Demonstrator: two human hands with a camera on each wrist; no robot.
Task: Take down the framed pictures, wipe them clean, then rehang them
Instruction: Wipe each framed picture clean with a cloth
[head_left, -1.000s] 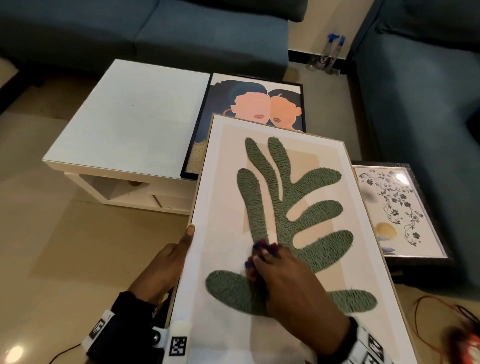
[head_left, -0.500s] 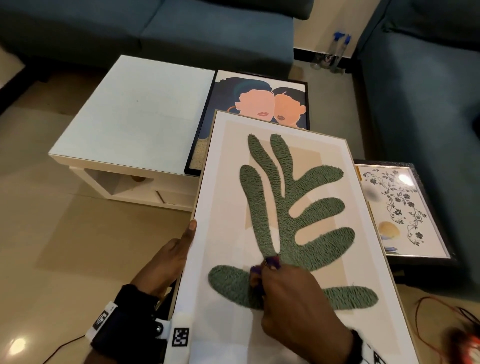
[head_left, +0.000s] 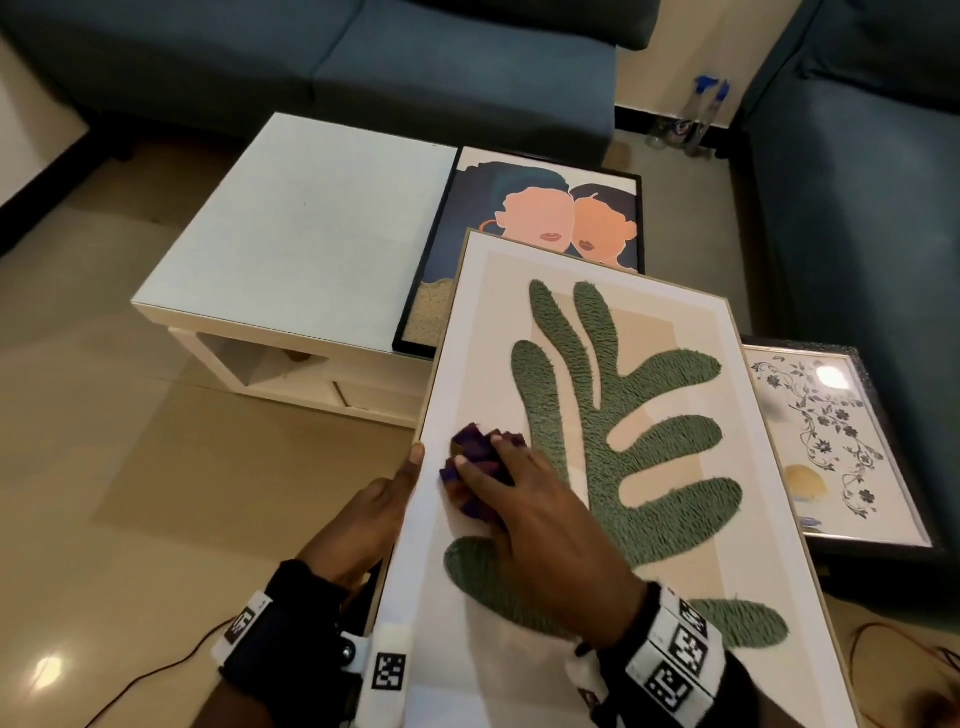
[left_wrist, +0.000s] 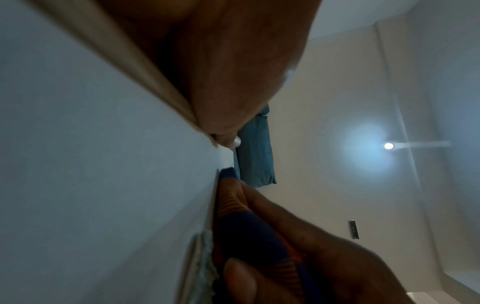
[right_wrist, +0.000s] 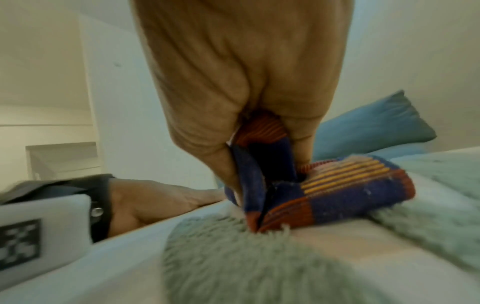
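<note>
Seen from the head camera: large leaf picture in a thin pale frame, propped up on a slant between both hands, near end towards the body, far end overlapping a portrait picture that lies on the white bench; long axis running away from the body and leaning slightly right, leaf fronds pointing to the far end. Left hand clasped on the left frame edge, thumb over the front. Right hand clenched round a bunched navy and orange cloth, pressed on the pale border beside the green leaf. Third, floral picture lying flat to the right, just beside the blue sofa. Likely stiff and light but broad and unwieldy; tufted leaf soft and apt to snag the cloth; best held by both long edges, not the face.
</note>
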